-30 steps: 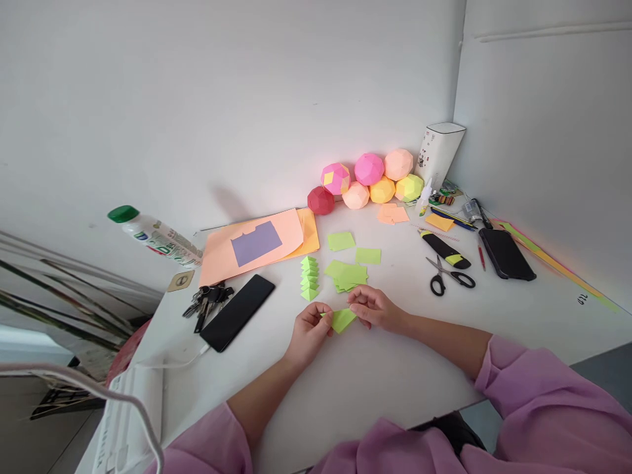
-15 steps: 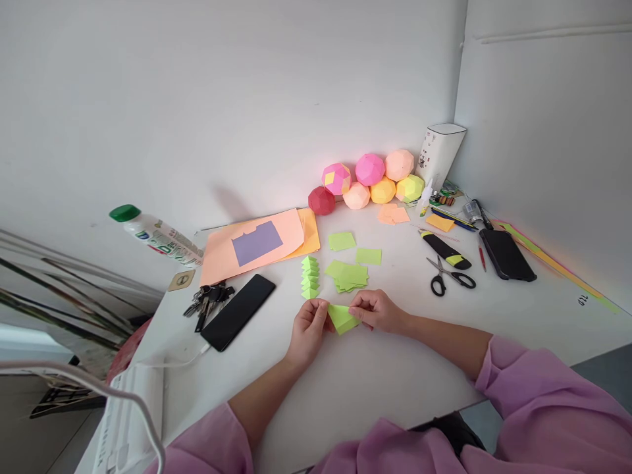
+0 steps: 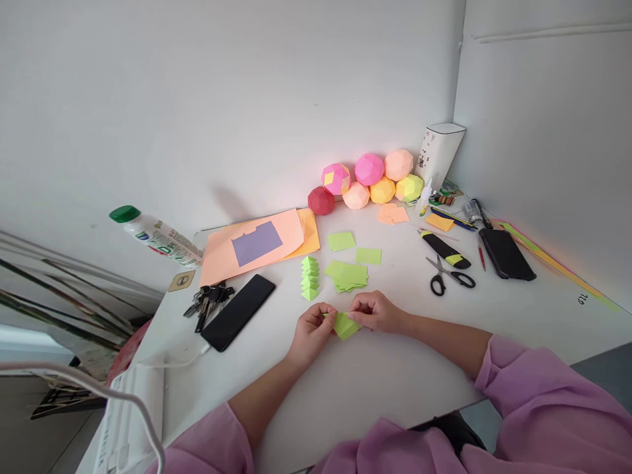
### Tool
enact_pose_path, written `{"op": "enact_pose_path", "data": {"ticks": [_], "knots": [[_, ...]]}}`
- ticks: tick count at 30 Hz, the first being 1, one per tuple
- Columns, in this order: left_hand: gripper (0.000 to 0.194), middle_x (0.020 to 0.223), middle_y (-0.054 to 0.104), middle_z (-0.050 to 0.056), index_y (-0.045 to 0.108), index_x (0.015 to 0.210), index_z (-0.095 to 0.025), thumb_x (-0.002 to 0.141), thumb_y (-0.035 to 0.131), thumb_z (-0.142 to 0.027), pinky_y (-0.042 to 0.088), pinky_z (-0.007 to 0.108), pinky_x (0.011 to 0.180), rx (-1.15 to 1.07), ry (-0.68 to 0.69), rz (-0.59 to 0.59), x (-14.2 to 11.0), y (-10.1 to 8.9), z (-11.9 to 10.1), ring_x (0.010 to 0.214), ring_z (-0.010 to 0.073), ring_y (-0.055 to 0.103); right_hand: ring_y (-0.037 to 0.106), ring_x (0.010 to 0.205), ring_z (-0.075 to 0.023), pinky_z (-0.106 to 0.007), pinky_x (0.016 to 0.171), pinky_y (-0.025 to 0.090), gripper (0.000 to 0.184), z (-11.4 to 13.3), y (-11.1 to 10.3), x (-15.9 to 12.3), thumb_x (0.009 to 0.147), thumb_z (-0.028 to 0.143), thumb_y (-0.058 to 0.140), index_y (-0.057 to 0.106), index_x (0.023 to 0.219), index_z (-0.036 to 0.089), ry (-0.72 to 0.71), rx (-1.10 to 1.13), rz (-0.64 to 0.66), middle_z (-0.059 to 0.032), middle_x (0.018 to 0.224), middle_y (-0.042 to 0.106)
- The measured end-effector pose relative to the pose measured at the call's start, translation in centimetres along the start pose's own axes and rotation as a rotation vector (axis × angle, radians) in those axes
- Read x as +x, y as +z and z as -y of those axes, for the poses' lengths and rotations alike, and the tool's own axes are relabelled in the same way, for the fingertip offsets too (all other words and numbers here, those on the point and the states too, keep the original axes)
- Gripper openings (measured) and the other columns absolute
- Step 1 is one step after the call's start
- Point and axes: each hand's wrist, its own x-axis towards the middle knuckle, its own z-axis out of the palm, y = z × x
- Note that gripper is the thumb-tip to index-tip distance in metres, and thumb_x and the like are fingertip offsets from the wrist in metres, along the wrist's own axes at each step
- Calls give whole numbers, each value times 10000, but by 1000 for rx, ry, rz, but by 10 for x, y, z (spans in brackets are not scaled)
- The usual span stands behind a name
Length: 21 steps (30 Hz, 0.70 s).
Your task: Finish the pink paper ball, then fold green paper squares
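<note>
A small piece of green paper, partly folded, is pinched between both hands above the front part of the desk. My left hand grips its left side with thumb and fingers. On the opposite side, my right hand pinches the right edge. Just beyond them lies a loose pile of green paper slips, with a row of folded green paper pieces to its left. Two further flat spots hold green slips and a single green rectangle.
Several faceted paper balls are stacked against the wall. Scissors, a utility knife and a black phone-like object lie right. A black phone, keys, orange sheets and a white bottle stand or lie left.
The green paper has shifted slightly right and toward me, and its visible shape has changed. My left hand's fingers have moved right, nearer my right hand.
</note>
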Motion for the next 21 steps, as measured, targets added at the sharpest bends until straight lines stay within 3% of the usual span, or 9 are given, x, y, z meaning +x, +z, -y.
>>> {"op": "enact_pose_path", "data": {"ticks": [4, 15, 21], "knots": [[317, 593, 545, -53, 556, 777, -180, 752, 660, -479, 435, 227, 536, -48, 43, -71, 2, 0, -1, 498, 88, 522, 457, 411, -73, -192, 388, 361, 251, 1, -1, 0, 814, 389, 605, 532, 729, 164, 12, 51, -24, 56, 519, 499], [350, 506, 589, -49, 526, 839, -183, 765, 646, -504, 429, 244, 520, -56, 39, -47, 2, 1, -1, 454, 124, 576, 485, 458, -79, -219, 459, 422, 270, -6, -1, 3, 842, 428, 588, 555, 856, 160, -23, 153, -61, 52, 565, 514], [334, 487, 585, -43, 527, 823, -184, 774, 641, -494, 424, 240, 537, -56, 50, -46, 1, 1, -4, 480, 128, 585, 477, 442, -75, -221, 461, 422, 289, -4, -2, 5, 820, 444, 615, 558, 831, 160, 7, 190, -106, 62, 539, 505]]}}
